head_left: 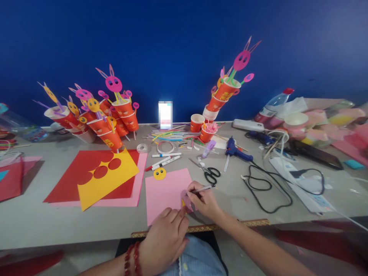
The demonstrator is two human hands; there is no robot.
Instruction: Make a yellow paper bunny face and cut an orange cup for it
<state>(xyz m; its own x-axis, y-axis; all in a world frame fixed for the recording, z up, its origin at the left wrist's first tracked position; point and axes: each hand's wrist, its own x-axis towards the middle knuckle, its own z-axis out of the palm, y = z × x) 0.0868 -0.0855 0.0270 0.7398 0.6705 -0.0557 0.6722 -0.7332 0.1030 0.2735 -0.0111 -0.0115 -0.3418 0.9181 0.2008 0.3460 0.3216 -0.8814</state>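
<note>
My right hand (205,201) grips a pen (204,188), its tip over a small purplish-pink paper piece (188,203). My left hand (168,237), fingers curled together, presses or pinches that piece at its lower left edge; a bit of yellow shows by the fingertip. Beneath both lies a pink paper sheet (165,191). On the sheet's top edge rests a yellow paper circle (159,173) with two drawn eyes. Black-handled scissors (211,174) lie just beyond my right hand. Capped markers (165,163) lie behind the sheet.
At left, yellow paper (106,188) with round cut-outs covers red paper (66,180). Stacked red cups (107,136) with paper animal faces stand behind. A blue glue gun (237,150), its black cord and a power strip (299,184) lie right. A lit screen (165,115) stands at the back.
</note>
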